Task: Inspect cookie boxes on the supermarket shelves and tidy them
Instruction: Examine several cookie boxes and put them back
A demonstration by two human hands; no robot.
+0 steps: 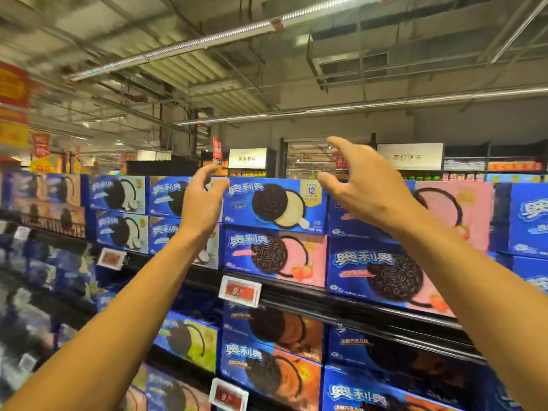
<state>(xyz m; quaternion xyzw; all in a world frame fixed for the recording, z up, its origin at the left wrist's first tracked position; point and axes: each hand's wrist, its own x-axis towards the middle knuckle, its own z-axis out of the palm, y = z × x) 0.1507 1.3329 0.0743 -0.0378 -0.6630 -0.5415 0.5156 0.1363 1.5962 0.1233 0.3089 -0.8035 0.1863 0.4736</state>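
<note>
A blue cookie box with a white cream cookie picture (pixel 274 204) lies on top of a blue and pink strawberry box (pixel 275 256) on the top shelf. My left hand (pixel 203 200) is raised at its left end, fingers curled and apart, holding nothing. My right hand (pixel 363 183) hovers at its upper right corner, fingers spread, also holding nothing. Whether either hand touches the box I cannot tell. More pink strawberry boxes (pixel 385 277) stand to the right, partly hidden by my right forearm.
Blue and white coconut boxes (pixel 121 215) are stacked to the left. Price tags (pixel 240 290) hang on the black shelf edge (pixel 355 307). Lower shelves hold orange and green-yellow boxes (pixel 272 372). Aisle signs (pixel 410 157) rise behind the shelf top.
</note>
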